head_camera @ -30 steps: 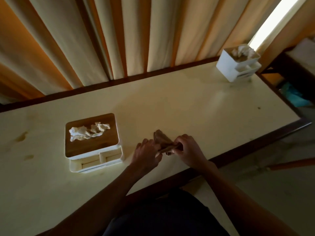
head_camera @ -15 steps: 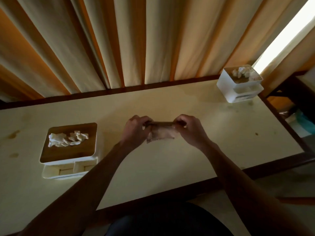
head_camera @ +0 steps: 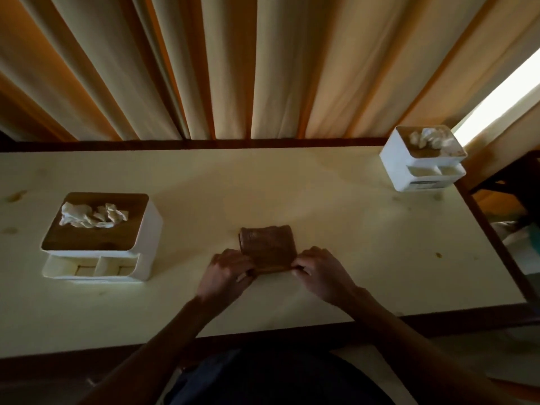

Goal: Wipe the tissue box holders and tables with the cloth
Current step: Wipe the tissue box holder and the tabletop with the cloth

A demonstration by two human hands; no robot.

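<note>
Between both hands (head_camera: 274,270), cloth (head_camera: 267,244), on table (head_camera: 365,229)

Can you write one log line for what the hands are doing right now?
both hands: left hand, right hand pinch cloth | cloth: on table

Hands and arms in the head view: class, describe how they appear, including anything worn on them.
Both arms are bare from the wrist to where they leave the bottom of the picture; no sleeve shows. The left hand and right hand wear no gloves. No watch, bracelet or ring can be made out, though the light is dim. A dark garment covers the body below.
</note>
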